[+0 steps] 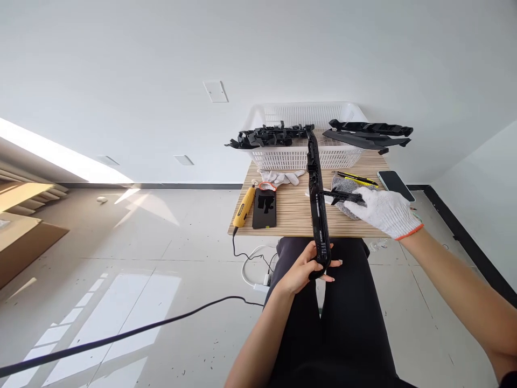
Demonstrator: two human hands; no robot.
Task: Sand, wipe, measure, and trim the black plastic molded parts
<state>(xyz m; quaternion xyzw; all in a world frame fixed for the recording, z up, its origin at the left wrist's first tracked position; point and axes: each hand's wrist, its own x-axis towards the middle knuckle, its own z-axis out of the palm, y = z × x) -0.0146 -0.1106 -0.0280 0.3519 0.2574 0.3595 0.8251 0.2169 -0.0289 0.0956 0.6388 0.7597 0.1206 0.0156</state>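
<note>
My bare left hand (304, 268) grips the near end of a long black plastic strip (315, 183) that reaches from my lap out over the small wooden table (291, 215) to the basket. My right hand (385, 212), in a white knit glove with an orange cuff, holds a thin black tool (341, 196) whose tip touches the strip's right side near its middle. A grey cloth (345, 186) lies under the gloved hand.
A white mesh basket (299, 153) stands at the table's far edge with black plastic strips (266, 136) piled across it and more (369, 133) at its right. On the table lie a yellow rotary tool (243, 207), a black flat part (264, 207), a spare white glove (280, 177), a yellow knife (357, 178) and a phone (396, 185). Cables cross the floor.
</note>
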